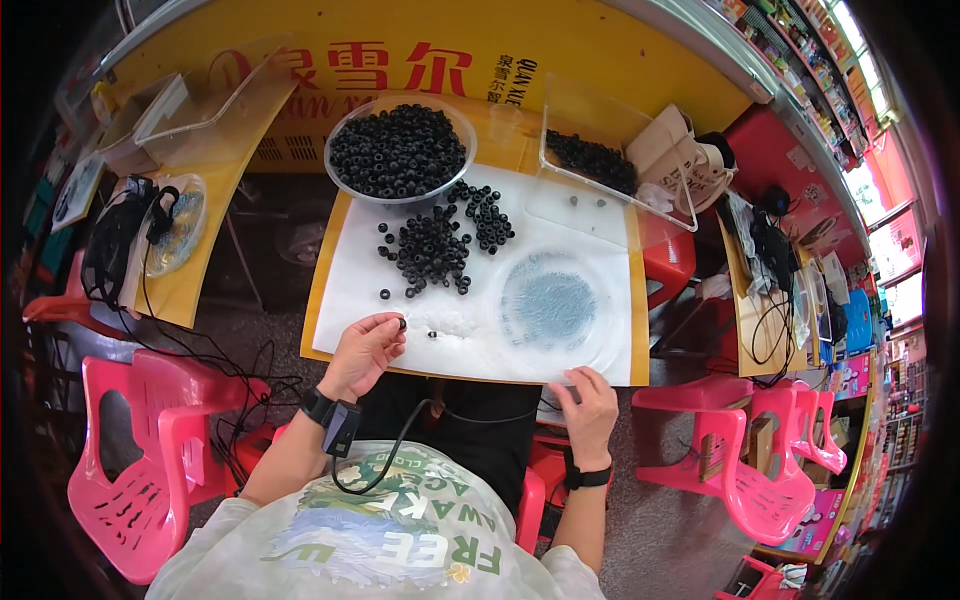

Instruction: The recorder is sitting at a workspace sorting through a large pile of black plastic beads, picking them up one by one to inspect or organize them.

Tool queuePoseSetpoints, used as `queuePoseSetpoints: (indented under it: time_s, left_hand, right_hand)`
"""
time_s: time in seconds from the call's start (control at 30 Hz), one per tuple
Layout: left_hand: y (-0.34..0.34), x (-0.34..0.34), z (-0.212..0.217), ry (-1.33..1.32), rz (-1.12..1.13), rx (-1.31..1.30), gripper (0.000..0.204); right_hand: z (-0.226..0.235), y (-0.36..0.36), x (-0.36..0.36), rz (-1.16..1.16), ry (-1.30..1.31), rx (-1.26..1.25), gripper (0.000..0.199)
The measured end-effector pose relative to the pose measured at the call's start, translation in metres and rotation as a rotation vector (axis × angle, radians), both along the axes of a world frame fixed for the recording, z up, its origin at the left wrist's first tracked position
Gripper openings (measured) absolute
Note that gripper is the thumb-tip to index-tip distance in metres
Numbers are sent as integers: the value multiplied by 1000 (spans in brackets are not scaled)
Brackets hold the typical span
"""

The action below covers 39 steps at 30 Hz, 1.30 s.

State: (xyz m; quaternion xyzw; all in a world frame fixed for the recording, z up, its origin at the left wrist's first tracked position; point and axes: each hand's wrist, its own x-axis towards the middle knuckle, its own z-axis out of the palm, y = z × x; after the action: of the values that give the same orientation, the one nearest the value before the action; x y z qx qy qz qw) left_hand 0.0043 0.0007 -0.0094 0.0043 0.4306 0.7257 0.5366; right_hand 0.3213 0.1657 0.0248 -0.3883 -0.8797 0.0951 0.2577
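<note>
A small round black bead [402,324] is pinched between the thumb and fingertips of my left hand [365,350], over the near left part of the white sheet [345,300]. Just right of it lies a small black-and-white piece [432,334]. My right hand [588,405] is at the table's near edge, below a clear round tray [508,345] with many small pale-blue pieces [550,300]. Its fingers are bent, thumb and forefinger slightly apart, with nothing visible between them. Loose black beads [430,250] form a pile beyond my left hand.
At the back, a clear bowl [335,175] is heaped with black beads. A clear bin [545,150] at the back right holds more. Cloth bags [665,150] sit beside it. Pink chairs [150,470] and side tables [215,210] flank me. A black cable [400,440] crosses my lap.
</note>
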Motion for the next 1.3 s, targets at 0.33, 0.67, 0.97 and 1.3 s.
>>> queuePoseSetpoints:
  time_s: [0.33, 0.67, 0.97, 1.3]
  left_hand:
    - [1, 2, 4, 8, 8, -4, 17]
    - [1, 3, 6, -4, 8, 5, 17]
    - [1, 2, 6, -1, 5, 5, 15]
    - [0, 1, 4, -16, -11, 1, 16]
  right_hand:
    - [-7, 4, -11, -29, 4, 20, 28]
    - [11, 3, -21, -29, 28, -209, 24]
    - [4, 39, -35, -35, 140, -174, 13]
    - [-2, 43, -67, 74, -89, -53, 18]
